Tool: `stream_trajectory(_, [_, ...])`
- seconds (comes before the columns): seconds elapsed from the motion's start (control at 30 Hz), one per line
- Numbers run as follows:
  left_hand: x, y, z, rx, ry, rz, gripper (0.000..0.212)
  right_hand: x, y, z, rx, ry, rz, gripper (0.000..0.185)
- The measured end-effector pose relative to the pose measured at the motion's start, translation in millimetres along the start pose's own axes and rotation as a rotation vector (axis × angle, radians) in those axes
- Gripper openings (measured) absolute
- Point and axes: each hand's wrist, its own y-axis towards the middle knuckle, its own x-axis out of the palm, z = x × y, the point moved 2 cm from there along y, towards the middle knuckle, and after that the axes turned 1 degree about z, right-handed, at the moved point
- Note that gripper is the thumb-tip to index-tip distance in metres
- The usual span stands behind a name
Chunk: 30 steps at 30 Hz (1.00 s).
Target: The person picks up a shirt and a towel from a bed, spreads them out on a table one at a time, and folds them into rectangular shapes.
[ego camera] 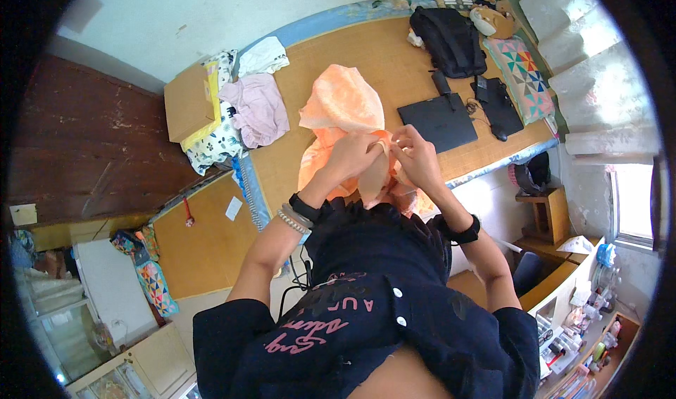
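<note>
A peach-orange plush cloth (343, 95) lies bunched at the near edge of a bed topped with a tan woven mat (327, 42). My left hand (356, 155) pinches its edge between thumb and fingers, where a paler beige underside shows. Just to the right, my right hand (414, 153) grips the same edge with its fingertips. Both hands are close together above the cloth. Part of the cloth hangs towards my body, and its lower end is hidden by my arms and dark shirt.
Left of the cloth are a pink garment (261, 108), a white garment (264, 56) and a cardboard box (190, 103) on folded bedding. To the right lie a black laptop (437, 125), a mouse (498, 132), a black backpack (449, 42) and a patterned pillow (520, 77).
</note>
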Motion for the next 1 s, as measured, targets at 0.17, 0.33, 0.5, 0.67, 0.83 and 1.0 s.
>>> stream_trajectory(0.17, [5, 3, 5, -0.019, 0.105, 0.041, 0.028, 0, -4, 4, -0.042, -0.041, -0.039, 0.021])
stream_trajectory(0.33, [5, 4, 13, -0.005, 0.083, 0.083, 0.028, -7, -6, -11, -0.019, -0.221, -0.086, 0.022])
stream_trajectory(0.5, [10, 5, 7, -0.010, 0.187, 0.096, 0.022, -1, -4, 4, -0.039, -0.131, -0.079, 0.021])
stream_trajectory(0.67, [12, 3, -32, 0.066, 0.197, 0.287, 0.013, -6, -7, -2, -0.011, -0.050, -0.185, 0.022])
stream_trajectory(0.83, [4, -6, -67, 0.033, 0.135, 0.406, 0.020, -24, -15, -7, -0.033, -0.052, -0.202, 0.021])
stream_trajectory(1.0, [1, -12, -96, -0.059, 0.141, 0.602, 0.022, -49, -22, -40, 0.016, 0.011, -0.225, 0.014])
